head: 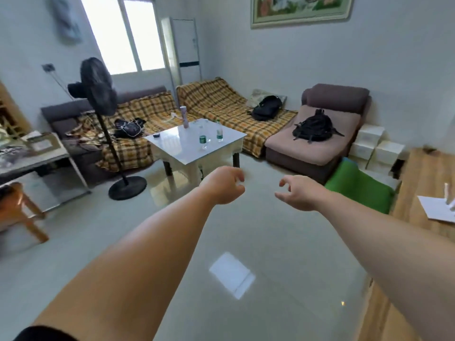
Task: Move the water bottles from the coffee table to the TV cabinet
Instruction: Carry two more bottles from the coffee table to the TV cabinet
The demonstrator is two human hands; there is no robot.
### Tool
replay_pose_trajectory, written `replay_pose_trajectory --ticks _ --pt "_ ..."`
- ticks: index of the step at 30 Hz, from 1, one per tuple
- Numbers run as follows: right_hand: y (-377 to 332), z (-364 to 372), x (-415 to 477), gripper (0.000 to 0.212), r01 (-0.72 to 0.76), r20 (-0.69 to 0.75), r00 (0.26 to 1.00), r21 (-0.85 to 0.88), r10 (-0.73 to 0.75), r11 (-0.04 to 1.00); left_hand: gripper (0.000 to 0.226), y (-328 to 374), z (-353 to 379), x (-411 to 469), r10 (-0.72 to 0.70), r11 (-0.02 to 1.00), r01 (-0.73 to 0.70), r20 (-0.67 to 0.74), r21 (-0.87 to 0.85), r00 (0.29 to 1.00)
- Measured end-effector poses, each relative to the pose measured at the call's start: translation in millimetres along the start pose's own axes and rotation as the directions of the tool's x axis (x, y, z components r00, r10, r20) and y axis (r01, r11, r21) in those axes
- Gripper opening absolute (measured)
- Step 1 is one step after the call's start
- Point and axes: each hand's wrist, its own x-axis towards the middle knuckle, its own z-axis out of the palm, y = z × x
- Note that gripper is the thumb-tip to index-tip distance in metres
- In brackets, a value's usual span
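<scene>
At the far left, a wooden stool [17, 205] stands beside a glass-topped side table [37, 156]. A black pedestal fan [98, 87] stands on the tiled floor [221, 242] in front of a sofa [138, 112] draped in a yellow plaid cover. The white bench [177, 146] stands in the angle of the sofa sections. On its top, a tall pink cylinder [184, 116] stands upright near the far edge, and a small dark object [156, 135] lies near the left edge. Two clear water bottles with green labels stand upright on the bench, apart from each other: the near bottle [203, 139] toward the front edge, the far bottle [219, 132] to its right. Further clear items behind them are too blurred to identify. Both arms extend forward over the floor, well short of the bench. The left hand [221, 185] holds nothing; its fingers [240, 177] are curled loosely with a narrow gap. The right hand [300, 190] is likewise empty, fingers [285, 182] curled and partly spread. Two black backpacks [267, 108] [314, 126] lie on the right sofa sections. White boxes [371, 143] are stacked beside a green mat [362, 185]. A wooden cabinet top [423, 193] at the right edge carries a white sheet of paper [435, 207].
</scene>
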Motion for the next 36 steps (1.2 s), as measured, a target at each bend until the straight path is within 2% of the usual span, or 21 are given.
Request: replay_pose_trajectory --ticks 6,13,19,24,27,36 --pt "-102.8 23.3 4.2 0.048 0.113 0.026 0.993 -0.032 -0.113 0.993 0.03 -94.3 -39.7 -49.7 -0.09 0.993 0.09 -0.01 0.074 0.996" --pt "-185.7 35.8 13.6 0.049 0.132 0.021 0.991 -0.084 -0.13 0.988 0.031 -178.7 -80.9 -79.1 -0.145 0.989 0.147 -0.053 0.026 0.988" --pt "-243.3 40.4 34.8 0.049 0.151 -0.029 0.988 -0.077 -0.154 0.986 0.031 -221.7 -95.8 -85.7 -0.175 0.985 0.175 -0.051 -0.011 0.983" --pt "-259.5 48.5 62.8 0.049 0.17 -0.027 0.985 -0.085 -0.173 0.982 0.032 -244.4 -94.9 -68.5 -0.189 0.982 0.188 -0.057 -0.026 0.98" --pt "-257.1 55.6 90.3 0.05 0.168 0.003 0.986 -0.123 -0.169 0.978 0.032 -252.7 -89.7 -45.7 -0.18 0.983 0.181 -0.041 0.022 0.983" --pt "-242.6 43.3 213.2 0.047 0.245 0.009 0.97 -0.044 -0.245 0.969 0.031 -236.3 -85.1 81.4 -0.181 0.983 0.183 -0.058 0.019 0.982"
